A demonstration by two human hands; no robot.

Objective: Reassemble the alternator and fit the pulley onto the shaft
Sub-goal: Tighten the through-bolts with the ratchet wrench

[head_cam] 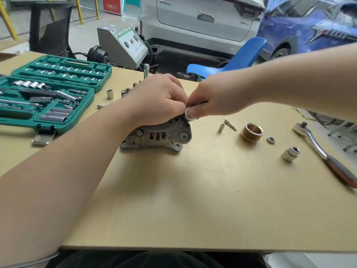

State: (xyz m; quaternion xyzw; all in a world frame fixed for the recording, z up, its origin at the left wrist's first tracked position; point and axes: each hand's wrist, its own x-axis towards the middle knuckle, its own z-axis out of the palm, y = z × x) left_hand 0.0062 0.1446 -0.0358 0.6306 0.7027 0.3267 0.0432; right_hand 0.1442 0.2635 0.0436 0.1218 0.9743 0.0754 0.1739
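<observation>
Fingers (193, 112) of the right hand (218, 97) pinch a small metal ring (187, 114) over the alternator (160, 135), which sits mid-table under the curled, gripping left hand (156, 99). It looks heavy and rigid; hold its body. Right of it, the pulley (252, 131) lies loose.

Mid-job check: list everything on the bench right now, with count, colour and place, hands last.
alternator: one, grey, bench centre, under the hands
small ring: one, silver, pinched above the alternator
pulley: one, brass-coloured, loose, right of the alternator
nut: one, silver, beside the pulley
large socket: one, silver, right front
ratchet: one, chrome with dark handle, far right
socket set case: one, green, open, left
left hand: resting on the alternator, fingers curled
right hand: pinching the small ring
</observation>
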